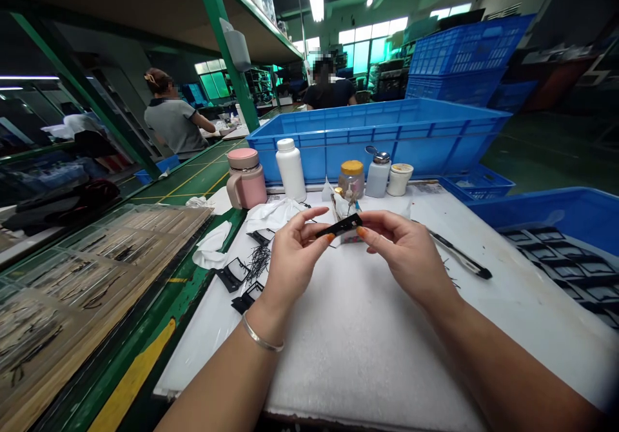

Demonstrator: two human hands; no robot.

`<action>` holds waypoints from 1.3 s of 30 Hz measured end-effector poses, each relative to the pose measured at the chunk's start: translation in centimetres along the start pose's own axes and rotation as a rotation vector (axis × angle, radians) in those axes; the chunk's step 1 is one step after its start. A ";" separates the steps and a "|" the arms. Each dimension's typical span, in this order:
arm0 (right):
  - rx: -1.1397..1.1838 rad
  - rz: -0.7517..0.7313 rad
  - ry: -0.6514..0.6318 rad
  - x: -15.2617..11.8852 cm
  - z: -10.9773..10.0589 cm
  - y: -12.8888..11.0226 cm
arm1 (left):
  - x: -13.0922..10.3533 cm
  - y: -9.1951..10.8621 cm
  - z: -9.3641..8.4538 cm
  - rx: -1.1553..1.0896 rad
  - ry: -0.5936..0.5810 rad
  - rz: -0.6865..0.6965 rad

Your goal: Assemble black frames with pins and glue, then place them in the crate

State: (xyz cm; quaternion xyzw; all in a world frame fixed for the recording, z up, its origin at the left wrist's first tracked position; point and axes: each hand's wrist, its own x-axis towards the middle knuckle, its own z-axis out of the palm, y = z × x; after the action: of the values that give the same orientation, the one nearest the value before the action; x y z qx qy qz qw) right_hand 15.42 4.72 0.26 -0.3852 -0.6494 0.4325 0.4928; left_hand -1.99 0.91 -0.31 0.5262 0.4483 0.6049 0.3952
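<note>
Between my two hands, above the white work surface [358,329], is a small black plastic part [341,227] with holes along it. My left hand [298,251] pinches its left end between thumb and fingers. At the other end, the thumb and fingers of my right hand [399,245] close on it. Left of my left hand lie several black frame-like parts [233,273] and a loose heap of thin black strips [258,261]. Past my right wrist rests a black-handled knife-like tool [461,255]. A small box [353,235] behind the held part is partly hidden.
A pink mug [249,184], a white bottle [291,171], a yellow-lidded jar [352,177], a pump bottle [378,175] and a small white jar [399,180] line the back edge. Behind stands a blue crate [382,132]. Another blue bin [556,209] holds black parts. Co-workers [174,119] are beyond.
</note>
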 end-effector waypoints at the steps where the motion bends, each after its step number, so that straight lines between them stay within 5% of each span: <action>1: 0.042 0.025 0.022 0.1 -0.1 0.0 | -0.2 0.1 0.1 0.099 0.036 0.101; 6: 0.352 0.303 -0.116 0.3 -0.6 -0.2 | -0.7 0.2 0.1 0.591 0.046 0.604; 9: 0.419 0.308 -0.183 0.1 -0.6 -0.2 | -0.7 0.3 0.1 0.705 -0.014 0.738; 11: 0.388 0.259 -0.160 0.0 -0.6 -0.3 | -0.7 0.5 0.1 0.648 -0.054 0.666; 17: 0.189 0.165 -0.150 -0.2 -0.5 -0.9 | -0.4 1.1 -0.2 0.174 -0.065 0.078; 21: 0.089 0.134 -0.186 -0.5 -0.2 -1.0 | 0.0 0.8 -0.2 0.005 -0.162 -0.155; 25: 0.012 0.090 -0.186 -0.7 0.1 -0.8 | 0.1 0.5 0.0 0.022 -0.229 -0.206; 39: -0.176 -0.050 -0.074 -1.0 0.7 -0.5 | 0.1 0.1 0.1 0.062 -0.161 -0.172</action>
State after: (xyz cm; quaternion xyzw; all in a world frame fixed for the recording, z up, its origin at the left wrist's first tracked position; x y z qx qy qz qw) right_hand 14.95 3.53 0.30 -0.3944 -0.7122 0.3751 0.4433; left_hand -1.93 1.01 -0.19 0.5447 0.4769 0.5104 0.4640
